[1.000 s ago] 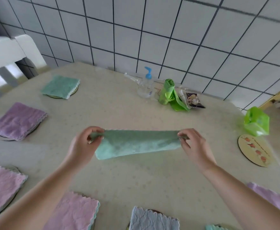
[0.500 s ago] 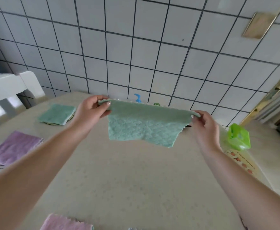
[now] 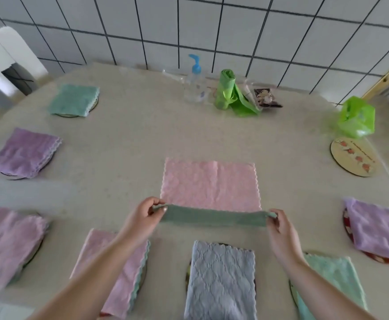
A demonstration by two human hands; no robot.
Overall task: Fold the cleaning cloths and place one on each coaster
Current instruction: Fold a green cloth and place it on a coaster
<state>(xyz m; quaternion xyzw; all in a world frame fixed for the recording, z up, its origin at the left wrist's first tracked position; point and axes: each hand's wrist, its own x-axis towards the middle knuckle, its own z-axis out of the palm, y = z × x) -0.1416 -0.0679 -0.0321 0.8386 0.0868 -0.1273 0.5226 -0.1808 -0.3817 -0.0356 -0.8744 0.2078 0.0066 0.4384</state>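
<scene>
Green cloth now low over the table, stretched between both hands.
Left hand (image 3: 142,215) and right hand (image 3: 278,225) each pinch an end of the green cloth (image 3: 212,218); half a second ago it hung chest-high, now it is folded narrow. A pink cloth (image 3: 209,184) lies flat just beyond the fingers. Bare coaster (image 3: 352,159) far right, likely its target.

Both forearms stretched forward, left hand (image 3: 142,218) and right hand (image 3: 278,229) level and apart, fingers and thumbs of each pinched closed.
</scene>
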